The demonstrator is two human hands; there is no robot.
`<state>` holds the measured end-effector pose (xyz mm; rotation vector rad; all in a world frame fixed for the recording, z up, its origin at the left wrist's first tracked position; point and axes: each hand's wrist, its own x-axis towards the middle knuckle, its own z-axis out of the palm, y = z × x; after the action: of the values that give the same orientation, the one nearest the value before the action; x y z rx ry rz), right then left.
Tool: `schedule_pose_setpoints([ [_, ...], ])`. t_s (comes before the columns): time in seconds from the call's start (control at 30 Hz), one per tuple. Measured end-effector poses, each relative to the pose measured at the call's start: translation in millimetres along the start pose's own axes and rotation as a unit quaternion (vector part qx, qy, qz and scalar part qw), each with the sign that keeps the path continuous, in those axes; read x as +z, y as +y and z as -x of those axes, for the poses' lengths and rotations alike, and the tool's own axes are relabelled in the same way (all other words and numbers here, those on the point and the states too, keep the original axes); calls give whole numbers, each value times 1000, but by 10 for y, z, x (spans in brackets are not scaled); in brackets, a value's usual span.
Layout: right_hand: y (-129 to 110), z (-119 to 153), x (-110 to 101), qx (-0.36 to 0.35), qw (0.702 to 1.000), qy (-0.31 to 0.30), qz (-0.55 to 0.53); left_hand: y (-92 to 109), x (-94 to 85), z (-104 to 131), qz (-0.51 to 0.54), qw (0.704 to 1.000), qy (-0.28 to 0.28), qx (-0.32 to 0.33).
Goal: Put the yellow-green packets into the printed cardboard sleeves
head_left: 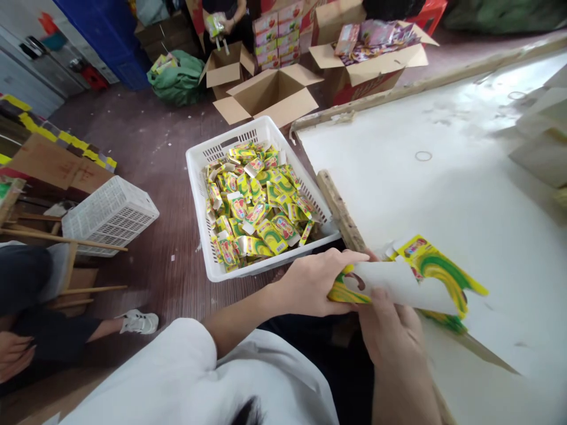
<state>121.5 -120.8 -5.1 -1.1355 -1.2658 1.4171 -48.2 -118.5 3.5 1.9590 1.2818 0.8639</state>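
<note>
Many yellow cartons fill the white basket.

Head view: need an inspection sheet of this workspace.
Surface: white table, rough wooden edging, some marks.
Job's things: carton sheet, white side up; more yellow-green cartons beyond; basket piled with small boxes.
Clutter: thin ring on table; scraps on floor.
Hands: left hand and right hand both hold the sheet.
Cables: nothing seen.
Surroundings: open cardboard box, white crate, people nearby.
</note>
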Motion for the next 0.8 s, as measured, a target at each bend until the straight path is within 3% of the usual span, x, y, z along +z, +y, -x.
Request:
schedule_pose_setpoints([
  [0.13, -1, -49, -67, 153, 968, -133, -150, 18, 51, 17, -48, 998, -36, 22],
  [0.2, -5, -69, -106, 171, 956, -181, -157, 12, 73, 26, -71, 996, -51, 32],
  [0.27, 31, -80, -125, 166, 957, -188, -145, 1, 84, 25, -80, 995, -58, 32],
  [0.33, 96, -73, -123, 127, 972, -162, -110, -12, 78, 11, -69, 995, -68, 25],
  [0.43, 147, -29, -92, -13, 993, -120, 14, -43, 54, -17, -25, 997, -71, -9],
  [0.5, 106, 5, -59, -113, 977, -117, 141, -78, 57, -25, -6, 997, -68, -36],
  [0.57, 31, 26, -24, -180, 940, -114, 267, -121, 85, -22, -10, 997, -59, -51],
  [0.67, -41, 26, 3, -228, 906, -71, 349, -169, 129, -6, -13, 999, -7, -36],
  [0.8, 1, 1, -41, -219, 930, 32, 292, -145, 64, 11, -36, 995, 83, -45],
])
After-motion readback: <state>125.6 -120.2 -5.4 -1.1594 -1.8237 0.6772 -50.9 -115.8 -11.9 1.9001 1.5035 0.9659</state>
